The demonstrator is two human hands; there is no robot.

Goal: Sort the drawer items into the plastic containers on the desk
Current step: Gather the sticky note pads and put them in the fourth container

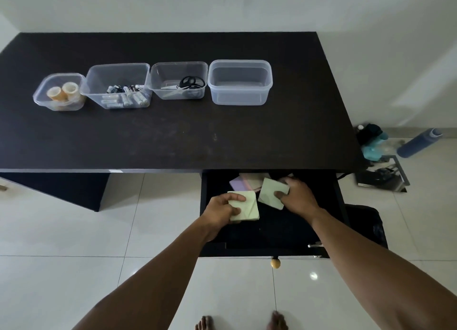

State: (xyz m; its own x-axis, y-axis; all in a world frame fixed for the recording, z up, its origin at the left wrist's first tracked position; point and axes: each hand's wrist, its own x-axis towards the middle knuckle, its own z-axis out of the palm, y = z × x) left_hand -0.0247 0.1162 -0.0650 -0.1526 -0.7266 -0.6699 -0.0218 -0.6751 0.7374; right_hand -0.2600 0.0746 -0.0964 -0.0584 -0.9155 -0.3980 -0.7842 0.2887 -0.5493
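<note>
Below the dark desk (173, 136) an open black drawer (272, 233) sticks out towards me. Inside it, my left hand (221, 209) grips a pale green pad of sticky notes (247, 206). My right hand (298, 197) grips a second pale green pad (269, 191), tilted. Pink and lilac pads (243, 182) lie at the drawer's back. On the desk stand four clear containers in a row: one with tape rolls (59, 92), one with batteries (118, 87), one with scissors (179, 81), and an empty one (239, 82) at the right.
A round wooden knob (275, 263) sits on the drawer front. To the right of the desk, on the tiled floor, lie a blue bottle (419, 143), a teal object and dark clutter (380, 178). My bare feet (241, 323) stand on the white tiles.
</note>
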